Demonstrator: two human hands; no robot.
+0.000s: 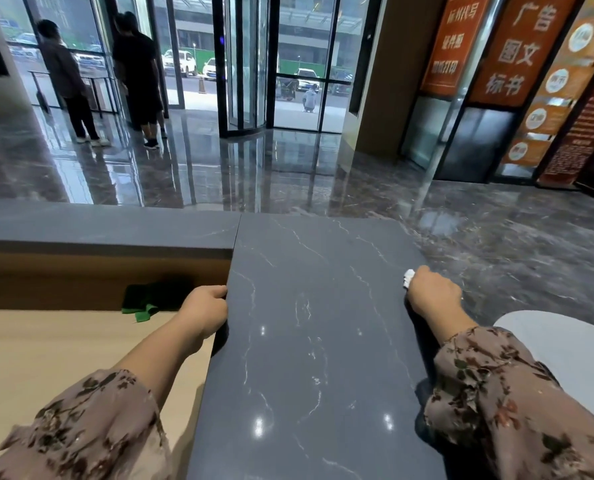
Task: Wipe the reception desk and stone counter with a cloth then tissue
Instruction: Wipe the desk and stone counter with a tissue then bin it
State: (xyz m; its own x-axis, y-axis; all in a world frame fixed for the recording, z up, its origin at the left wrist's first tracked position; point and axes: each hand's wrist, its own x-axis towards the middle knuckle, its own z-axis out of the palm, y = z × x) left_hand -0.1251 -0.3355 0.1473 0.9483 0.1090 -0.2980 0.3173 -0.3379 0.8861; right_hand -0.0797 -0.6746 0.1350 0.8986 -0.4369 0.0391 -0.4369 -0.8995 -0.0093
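Note:
A dark grey stone counter (316, 341) with white veins runs from the bottom of the view toward the lobby. My right hand (432, 294) grips a wad of white tissue (408, 277) at the counter's right edge. My left hand (207, 311) curls over the counter's left edge. A green cloth (143, 301) lies crumpled on the lower beige reception desk (46, 348), to the left of my left hand, partly in shadow under the raised ledge.
A raised grey ledge (98, 225) with a wooden front borders the desk at the back. Beyond it lies a glossy marble floor (496, 237). Two people (108, 77) stand near the glass doors at far left. A pale rounded object (565, 348) sits at right.

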